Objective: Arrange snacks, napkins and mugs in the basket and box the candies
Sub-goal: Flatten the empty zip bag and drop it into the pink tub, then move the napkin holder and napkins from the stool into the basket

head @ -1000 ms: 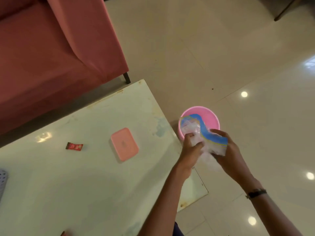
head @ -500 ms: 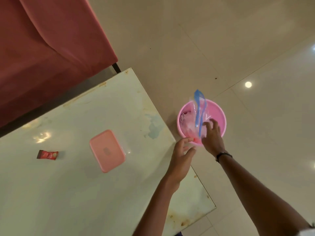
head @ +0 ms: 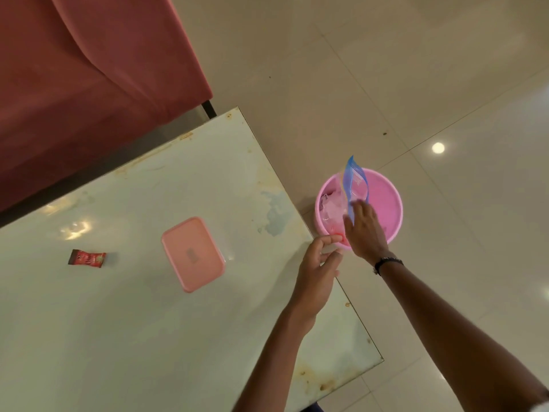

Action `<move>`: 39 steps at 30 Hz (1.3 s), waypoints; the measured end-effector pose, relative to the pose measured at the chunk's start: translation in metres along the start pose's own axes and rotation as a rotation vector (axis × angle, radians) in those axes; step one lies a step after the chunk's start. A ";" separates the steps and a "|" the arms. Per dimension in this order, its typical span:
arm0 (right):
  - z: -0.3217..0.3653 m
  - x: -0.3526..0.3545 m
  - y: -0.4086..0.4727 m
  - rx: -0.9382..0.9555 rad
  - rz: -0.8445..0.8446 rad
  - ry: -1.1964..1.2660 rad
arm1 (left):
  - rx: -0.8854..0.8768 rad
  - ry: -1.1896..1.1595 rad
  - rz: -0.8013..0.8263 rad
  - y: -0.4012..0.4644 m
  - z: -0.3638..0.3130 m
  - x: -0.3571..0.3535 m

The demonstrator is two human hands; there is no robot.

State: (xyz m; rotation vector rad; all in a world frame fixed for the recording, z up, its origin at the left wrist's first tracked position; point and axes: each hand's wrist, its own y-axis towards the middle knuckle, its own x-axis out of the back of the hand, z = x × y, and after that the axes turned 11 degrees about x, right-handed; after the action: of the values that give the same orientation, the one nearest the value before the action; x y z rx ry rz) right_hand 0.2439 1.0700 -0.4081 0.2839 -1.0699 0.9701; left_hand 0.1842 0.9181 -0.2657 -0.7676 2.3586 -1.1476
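A round pink bin (head: 386, 203) stands on the floor just past the table's right edge. A clear plastic wrapper with a blue band (head: 355, 181) stands upright inside it. My right hand (head: 364, 230) reaches over the bin's near rim, fingers touching the wrapper's lower part. My left hand (head: 318, 272) hovers at the table edge beside the bin, fingers apart, holding nothing. A shut pink rectangular box (head: 193, 254) lies in the middle of the table. A small red candy (head: 87, 258) lies to its left.
The pale glass table (head: 118, 337) has worn, stained edges. A red sofa (head: 74, 69) stands behind it at the upper left. Glossy beige floor tiles (head: 445, 84) spread to the right.
The wrapper went from both hands down into the pink bin. My left hand let go and drew back to the table edge; my right hand stays at the wrapper.
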 end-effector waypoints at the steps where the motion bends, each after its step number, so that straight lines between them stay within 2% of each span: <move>1: -0.006 -0.005 0.000 -0.019 0.219 -0.074 | -0.003 -0.003 0.001 -0.001 0.000 0.001; 2: -0.012 -0.008 0.000 -0.070 0.400 -0.125 | -0.004 -0.005 0.002 -0.003 0.001 0.003; 3: -0.014 -0.009 -0.002 -0.120 0.483 -0.130 | -0.002 -0.011 0.001 -0.004 0.002 0.005; 4: -0.011 -0.006 -0.005 -0.149 0.463 -0.103 | -0.002 -0.019 -0.005 -0.006 0.002 0.008; 9: 0.030 0.040 -0.031 0.048 -0.123 -0.077 | -0.008 -0.089 -0.089 -0.025 0.000 0.023; 13: 0.093 0.081 -0.052 0.139 -0.217 0.139 | -0.023 -0.154 -0.151 -0.053 -0.008 0.045; 17: 0.172 0.094 -0.071 0.306 -0.092 0.259 | -0.068 -0.212 -0.206 -0.094 -0.010 0.084; 24: 0.324 0.068 -0.114 0.447 0.149 0.370 | -0.102 -0.396 -0.379 -0.194 0.025 0.191; 31: 0.477 -0.003 -0.160 0.577 0.316 0.390 | -0.112 -0.575 -0.513 -0.296 0.104 0.319; 39: 0.626 -0.106 -0.211 0.685 0.430 0.370 | -0.112 -0.627 -0.647 -0.397 0.195 0.465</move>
State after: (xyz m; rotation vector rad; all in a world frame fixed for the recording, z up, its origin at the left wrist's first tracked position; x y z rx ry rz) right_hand 0.0133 0.5021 -0.1397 0.4176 -0.4329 1.6969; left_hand 0.0573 0.3083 -0.1132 -1.7208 1.6887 -0.8087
